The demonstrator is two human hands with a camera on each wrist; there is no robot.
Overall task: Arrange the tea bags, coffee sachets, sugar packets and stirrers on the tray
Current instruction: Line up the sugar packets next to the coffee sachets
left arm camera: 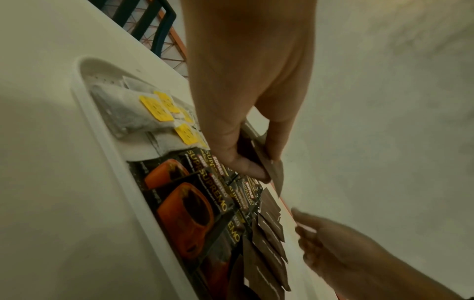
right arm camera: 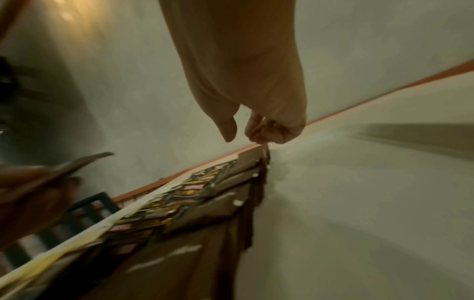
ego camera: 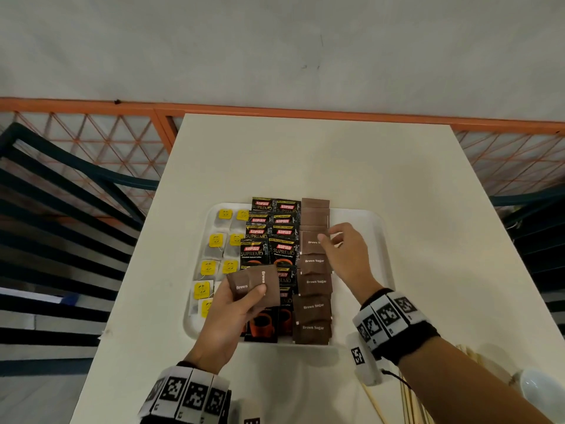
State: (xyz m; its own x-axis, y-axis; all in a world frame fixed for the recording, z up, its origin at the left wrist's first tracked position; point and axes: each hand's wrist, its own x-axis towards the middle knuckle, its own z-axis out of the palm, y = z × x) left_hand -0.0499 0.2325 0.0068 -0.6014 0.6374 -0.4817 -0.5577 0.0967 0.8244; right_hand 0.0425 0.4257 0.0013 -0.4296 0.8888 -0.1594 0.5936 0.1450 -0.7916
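A white tray [ego camera: 379,240] on the table holds tea bags [ego camera: 218,243] with yellow tags on its left, black coffee sachets [ego camera: 270,237] in the middle and a column of brown sugar packets [ego camera: 315,283] to their right. My left hand [ego camera: 244,286] pinches two brown sugar packets [ego camera: 269,280] above the tray's near part; the left wrist view shows thumb and fingers clamping them [left arm camera: 274,174]. My right hand [ego camera: 328,238] hovers over the far half of the sugar column. Its fingers are loosely curled, and there is nothing between thumb and fingers [right arm camera: 242,140]. Wooden stirrers [ego camera: 409,402] lie near my right forearm.
The white table [ego camera: 305,160] stretches bare beyond the tray. The tray's right strip [ego camera: 360,218] shows bare. A white cup or bowl [ego camera: 538,390] sits at the near right corner. An orange mesh fence [ego camera: 91,139] and dark rails flank the table.
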